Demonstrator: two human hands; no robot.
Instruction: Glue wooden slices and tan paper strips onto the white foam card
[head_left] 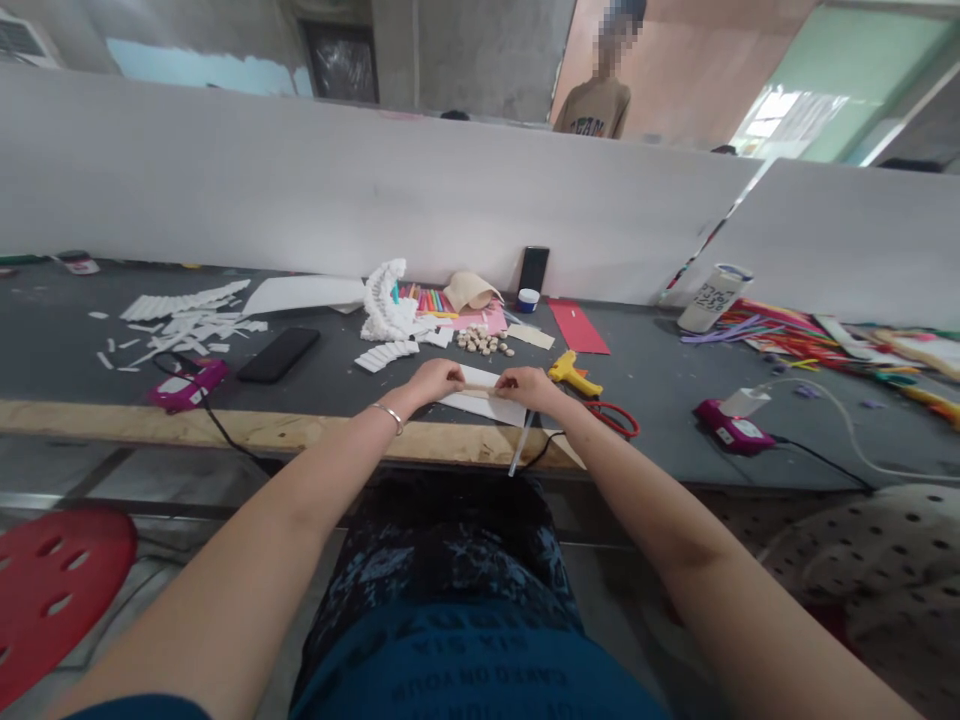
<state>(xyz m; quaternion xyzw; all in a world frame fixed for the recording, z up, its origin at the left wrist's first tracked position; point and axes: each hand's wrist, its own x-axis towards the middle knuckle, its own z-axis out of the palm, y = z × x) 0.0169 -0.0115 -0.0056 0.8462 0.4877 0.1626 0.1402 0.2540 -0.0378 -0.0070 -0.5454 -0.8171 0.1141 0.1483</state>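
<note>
My left hand [435, 381] and my right hand [529, 388] are both closed on the ends of a thin wooden stick [481, 390], held level over a white paper sheet [489, 404] near the table's front edge. A silver bangle [388, 415] circles my left wrist. A clear glue stick [520, 446] juts down past the table edge below my right hand. A yellow glue gun [572, 373] lies just right of my right hand, with red-handled scissors [615, 417] beside it.
Small wooden beads [484, 342], a white folded-paper piece [386, 300], coloured sticks [426, 299], a black phone [279, 354], paper strips [180, 315] and magenta devices [185, 385] [733, 426] lie on the grey table [645, 365]. A red stool [56, 585] stands left. A person [596, 100] stands behind the white partition [300, 180].
</note>
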